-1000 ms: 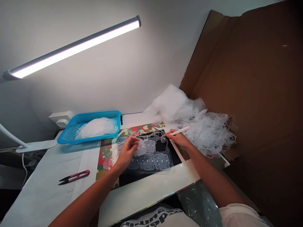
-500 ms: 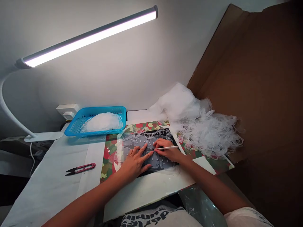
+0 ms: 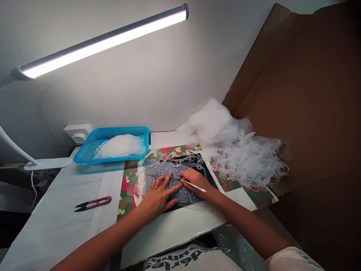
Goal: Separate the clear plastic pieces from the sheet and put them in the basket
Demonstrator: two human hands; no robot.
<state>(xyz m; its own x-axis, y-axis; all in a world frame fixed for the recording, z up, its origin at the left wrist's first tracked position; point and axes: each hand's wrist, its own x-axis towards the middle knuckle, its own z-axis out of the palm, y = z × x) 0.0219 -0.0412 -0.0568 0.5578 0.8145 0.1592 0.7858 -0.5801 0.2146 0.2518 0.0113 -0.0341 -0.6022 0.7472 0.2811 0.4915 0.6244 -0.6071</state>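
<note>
A thin translucent sheet (image 3: 183, 196) with cut outlines and small tabs lies over a black backing on the table. My left hand (image 3: 160, 194) rests flat on its left part, fingers spread. My right hand (image 3: 196, 183) is closed around a slim white pen-like tool (image 3: 199, 187), whose tip meets the sheet close to my left index finger. The exact shape of the tip is too small to make out. Loose translucent strips (image 3: 180, 160) curl along the sheet's far edge.
A blue basket (image 3: 84, 150) holds a white pile of thin pieces (image 3: 120, 146). Red-handled thread snips (image 3: 94, 203) lie at left. Tangled clear scraps (image 3: 251, 162) heap at right, beside a cardboard panel (image 3: 304, 113). A lit lamp (image 3: 107, 41) hangs above.
My right hand has shifted slightly left, and the tool's rear end has swung down toward me. My left hand stays pressed on the sheet. The view has moved a little.
</note>
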